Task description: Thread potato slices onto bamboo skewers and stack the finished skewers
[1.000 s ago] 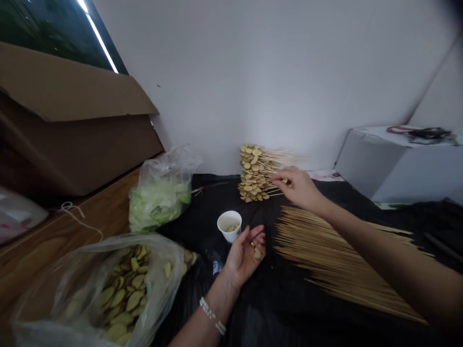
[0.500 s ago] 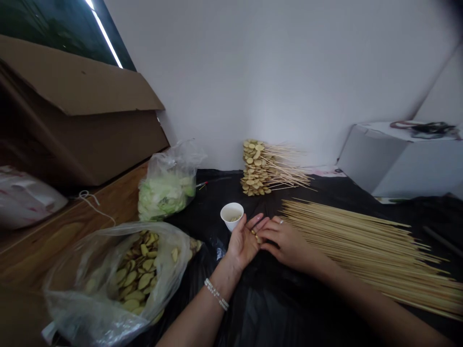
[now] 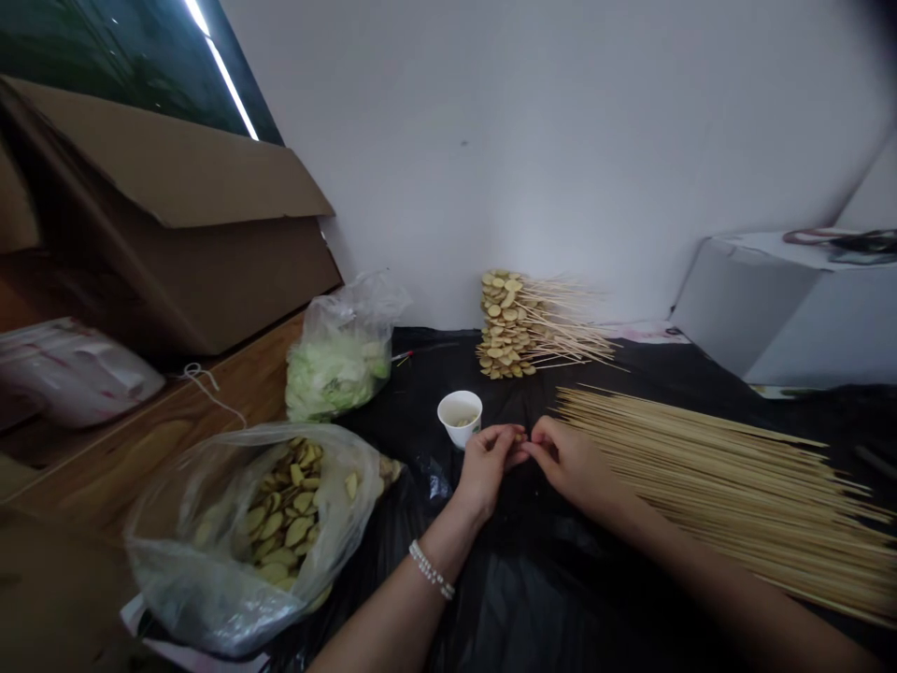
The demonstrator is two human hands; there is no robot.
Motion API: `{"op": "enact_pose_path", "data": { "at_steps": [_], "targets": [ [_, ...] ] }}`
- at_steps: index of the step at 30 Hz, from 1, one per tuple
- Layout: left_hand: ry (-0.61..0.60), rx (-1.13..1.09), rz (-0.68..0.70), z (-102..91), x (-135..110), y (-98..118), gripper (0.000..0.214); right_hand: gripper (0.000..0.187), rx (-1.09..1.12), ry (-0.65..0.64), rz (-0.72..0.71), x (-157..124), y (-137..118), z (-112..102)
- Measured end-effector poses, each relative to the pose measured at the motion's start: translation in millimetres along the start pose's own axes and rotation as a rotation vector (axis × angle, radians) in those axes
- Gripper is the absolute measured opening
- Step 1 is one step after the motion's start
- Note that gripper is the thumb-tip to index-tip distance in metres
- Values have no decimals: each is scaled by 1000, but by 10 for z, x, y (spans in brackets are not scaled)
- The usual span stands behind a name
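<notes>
Both my hands meet above the black plastic sheet, with their fingertips close together. My left hand (image 3: 487, 469), a beaded bracelet on its wrist, has its fingers curled in and the thumb pressed against them. My right hand (image 3: 573, 463) is closed in a pinch beside the left fingertips. Whatever lies between the fingers is too small to make out. Just behind the left hand stands a small white cup (image 3: 457, 434) with something pale at its bottom. Long thin wooden skewers (image 3: 701, 481) lie in a wide spread to the right of my right hand.
Stacked skewers of potato slices (image 3: 505, 322) stand against the wall. To the left are an open clear bag (image 3: 210, 598) of slices and a tied bag (image 3: 340, 369) of pale green vegetable pieces. A cardboard box (image 3: 231, 271) and a white box (image 3: 777, 308) flank the table.
My left hand has gone from an open, upturned palm to curled, pinching fingers. My right hand has drawn slightly right, off the left palm. The whole view has shifted a little.
</notes>
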State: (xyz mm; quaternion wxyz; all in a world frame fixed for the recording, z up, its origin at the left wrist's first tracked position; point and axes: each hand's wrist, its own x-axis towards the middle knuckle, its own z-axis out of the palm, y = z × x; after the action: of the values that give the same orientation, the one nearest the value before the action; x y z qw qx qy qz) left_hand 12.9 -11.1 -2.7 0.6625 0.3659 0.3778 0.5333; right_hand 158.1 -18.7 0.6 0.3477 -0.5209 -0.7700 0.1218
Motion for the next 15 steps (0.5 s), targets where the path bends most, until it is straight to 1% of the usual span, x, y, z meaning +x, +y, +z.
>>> {"op": "enact_pose_path", "data": {
  "at_steps": [3, 5, 7, 8, 10, 11, 12, 14, 15],
  "targets": [
    [65, 223, 222, 19, -18, 51, 18, 12, 21, -171, -6, -61, -35, 61],
    [92, 301, 315, 36, -45, 127, 19, 10, 7, -290, -48, -110, -51, 115],
    [107, 300, 342, 53, -94, 247, 19, 7, -51, -396, -97, -154, -59, 164],
    [94, 293, 333, 62, -130, 327, 19, 5, -84, -429, -119, -171, -61, 183],
    [14, 318, 306, 76, -234, 524, 20, 5, -127, -456, -138, -190, -60, 203],
    [-40, 356, 296, 78, -301, 637, 21, 6, -134, -460, -138, -193, -58, 207],
    [-69, 396, 298, 74, -377, 755, 22, 6, -134, -463, -135, -194, -54, 208],
    [-76, 461, 320, 27, -544, 990, 22, 6, -127, -465, -123, -193, -44, 209],
    [-57, 500, 331, -25, -628, 1097, 21, 6, -126, -464, -118, -192, -39, 210]
  ]
}}
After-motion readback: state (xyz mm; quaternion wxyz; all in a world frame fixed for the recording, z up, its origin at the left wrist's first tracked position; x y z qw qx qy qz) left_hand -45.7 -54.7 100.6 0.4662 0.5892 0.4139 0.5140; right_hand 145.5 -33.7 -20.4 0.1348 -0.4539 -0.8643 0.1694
